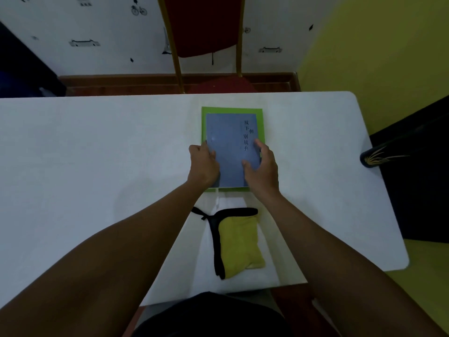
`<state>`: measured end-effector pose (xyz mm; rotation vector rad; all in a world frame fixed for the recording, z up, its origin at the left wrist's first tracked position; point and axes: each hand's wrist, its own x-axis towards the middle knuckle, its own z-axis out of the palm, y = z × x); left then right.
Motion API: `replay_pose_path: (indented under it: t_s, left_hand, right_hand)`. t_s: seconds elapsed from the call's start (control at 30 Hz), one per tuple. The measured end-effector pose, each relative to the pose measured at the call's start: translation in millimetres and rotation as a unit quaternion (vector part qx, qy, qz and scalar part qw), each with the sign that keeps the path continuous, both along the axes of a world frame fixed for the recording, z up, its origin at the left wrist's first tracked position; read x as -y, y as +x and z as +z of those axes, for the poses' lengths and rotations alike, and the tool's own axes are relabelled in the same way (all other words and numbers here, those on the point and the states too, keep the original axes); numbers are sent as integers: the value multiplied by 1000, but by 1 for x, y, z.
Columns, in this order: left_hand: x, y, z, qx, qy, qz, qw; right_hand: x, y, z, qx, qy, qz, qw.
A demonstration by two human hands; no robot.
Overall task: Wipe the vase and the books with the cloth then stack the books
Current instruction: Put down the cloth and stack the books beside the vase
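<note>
A blue book [229, 144] with dark characters on its cover lies on top of a larger green book [259, 122] in the middle of the white table [97, 154]. My left hand [202, 165] grips the blue book's left edge and my right hand [262, 166] holds its right side, fingers on the cover. A yellow cloth with a black border [239, 244] lies folded on the table near me, between my forearms. A dark vase with gold leaf lines [374, 158] lies on its side at the table's right edge.
A red chair with a gold frame [206, 32] stands behind the far table edge, against a white patterned wall. Yellow floor shows to the right, with a dark object [418, 190] beside the table there.
</note>
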<state>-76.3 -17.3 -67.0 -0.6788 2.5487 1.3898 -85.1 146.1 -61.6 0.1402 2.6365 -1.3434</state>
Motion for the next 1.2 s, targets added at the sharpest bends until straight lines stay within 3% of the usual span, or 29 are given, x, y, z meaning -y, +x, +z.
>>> replay_pose_path:
  t_s: [0.17,0.5,0.6,0.67,0.87,1.03,1.2]
  left_hand:
    - [-4,-3,-12,-12,-43,-3,999]
    - [-3,-9,-16,3,-7,11,1000]
    - [3,-8,-16,11,-76,-5,997]
    - [8,-7,-16,23,-94,34,995]
    - [-1,-15,-6,58,73,153,984]
    - [4,-29,-6,119,162,280,939]
    - [9,-35,-4,131,250,284,916]
  right_hand:
    - [-8,-7,-11,29,19,4,999]
    - [-14,-17,-17,52,-45,-42,997]
    - [-19,-18,-17,56,-49,-42,996]
    - [-21,-19,-19,53,-17,-60,997]
    - [-23,-30,-32,165,11,-88,982]
    - [-29,-38,-25,201,-41,-110,973]
    - [-36,-37,-16,214,-113,-114,964]
